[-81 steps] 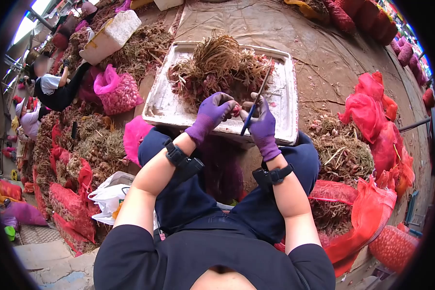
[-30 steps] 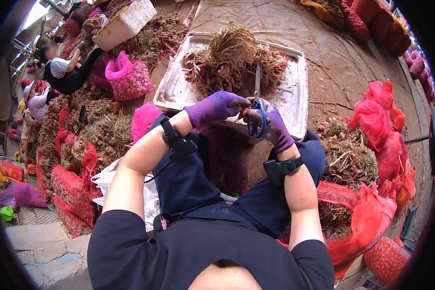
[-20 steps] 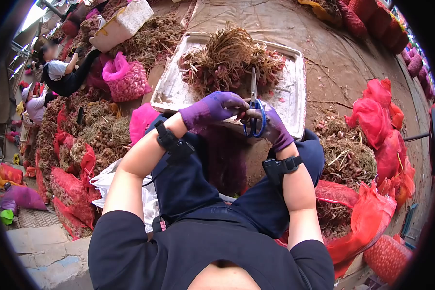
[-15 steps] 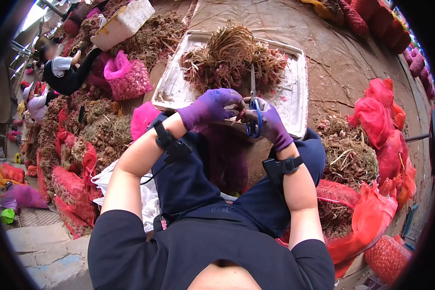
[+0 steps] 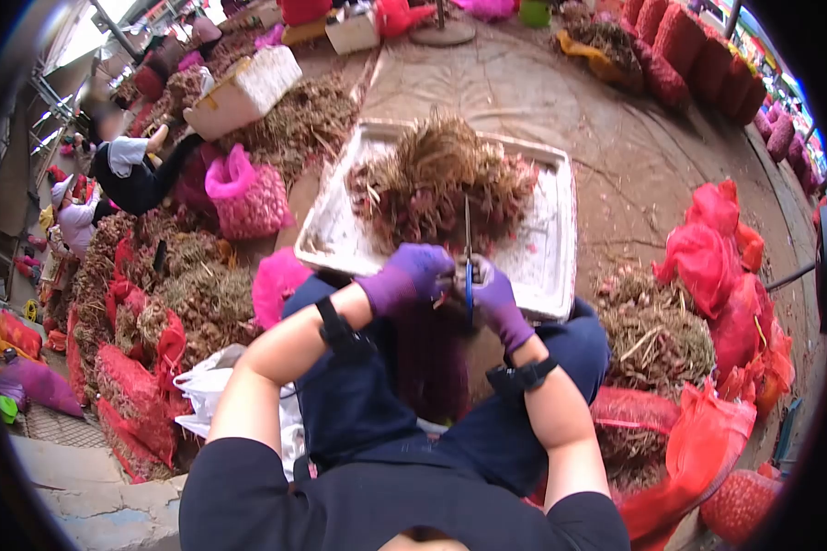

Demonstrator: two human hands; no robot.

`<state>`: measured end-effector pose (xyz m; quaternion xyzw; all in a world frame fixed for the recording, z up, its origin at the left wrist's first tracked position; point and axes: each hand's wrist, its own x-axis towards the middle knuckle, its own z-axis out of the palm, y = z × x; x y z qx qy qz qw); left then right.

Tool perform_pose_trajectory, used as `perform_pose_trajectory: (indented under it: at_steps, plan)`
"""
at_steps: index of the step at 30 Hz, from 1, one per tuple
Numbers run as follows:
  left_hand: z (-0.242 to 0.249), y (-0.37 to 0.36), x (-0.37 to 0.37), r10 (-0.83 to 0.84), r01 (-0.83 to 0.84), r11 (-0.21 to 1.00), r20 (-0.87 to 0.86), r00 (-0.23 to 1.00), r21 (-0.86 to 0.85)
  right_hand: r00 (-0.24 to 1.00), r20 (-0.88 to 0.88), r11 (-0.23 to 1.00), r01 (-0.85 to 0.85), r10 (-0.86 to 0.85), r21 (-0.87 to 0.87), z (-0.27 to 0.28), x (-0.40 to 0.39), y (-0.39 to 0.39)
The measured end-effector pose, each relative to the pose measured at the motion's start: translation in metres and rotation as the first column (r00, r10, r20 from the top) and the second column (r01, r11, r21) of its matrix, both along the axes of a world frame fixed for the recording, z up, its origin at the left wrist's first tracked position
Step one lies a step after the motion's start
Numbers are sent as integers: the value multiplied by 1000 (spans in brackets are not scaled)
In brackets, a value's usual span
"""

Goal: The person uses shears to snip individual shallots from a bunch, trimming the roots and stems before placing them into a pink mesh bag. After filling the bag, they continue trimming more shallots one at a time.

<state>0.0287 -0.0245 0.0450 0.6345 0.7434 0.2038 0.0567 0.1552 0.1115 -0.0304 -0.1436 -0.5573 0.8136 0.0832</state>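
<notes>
My left hand (image 5: 415, 274), in a purple glove, is closed near the tray's front edge, its fingertips around a small reddish garlic bulb that they mostly hide. Right beside it, my right hand (image 5: 496, 301), gloved too, grips scissors (image 5: 469, 286) by their blue handles. The long blades point away from me, toward the pile. A heap of garlic with dry stalks (image 5: 443, 174) lies in the white foam tray (image 5: 544, 262) in front of my knees. Below the hands, a dark purple mesh bag (image 5: 429, 354) hangs between my legs.
A pink mesh bag of bulbs (image 5: 253, 202) stands left, near a white foam box (image 5: 245, 92) and a seated person (image 5: 124, 170). Stalky garlic piles (image 5: 657, 331) and red mesh bags (image 5: 708, 243) are at my right. A white plastic bag (image 5: 213, 386) lies by my left leg.
The view has tilted up, so the tray and hands sit lower in the frame. The scissors have turned slightly and now appear edge-on. Both hands stay close together.
</notes>
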Motion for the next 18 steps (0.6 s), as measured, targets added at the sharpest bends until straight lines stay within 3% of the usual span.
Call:
perform_pose_trajectory:
  at_steps: [1,2,3,6,8,12,14,15,18]
  plan:
    - [-1,4,3,15,-23,994,-70,997,-110,999,-10,983,-53,52,-174,21,4,-4]
    - [3,7,6,-5,-10,988,-97,995,-157,999,2,995,-32,32,-91,12,3,-3]
    - [6,11,7,-27,1,979,-121,992,-203,998,47,943,33,-51,330,-16,-2,4]
    - [20,17,15,-73,6,961,-230,970,-278,997,62,980,38,-51,194,9,2,0]
    - [21,21,16,-152,56,945,-283,947,-321,987,83,873,79,-136,481,8,0,0]
    - [17,23,13,-169,75,958,-336,927,-275,982,143,888,43,-121,459,33,5,-1]
    - [12,23,13,-96,40,986,-355,930,-162,983,127,984,112,-130,142,43,6,-3]
    - [6,23,11,-93,38,986,-351,932,-160,983,132,984,109,-128,144,46,7,-2]
    - [-4,22,4,10,21,995,-302,953,98,977,117,983,174,-180,58,42,4,1]
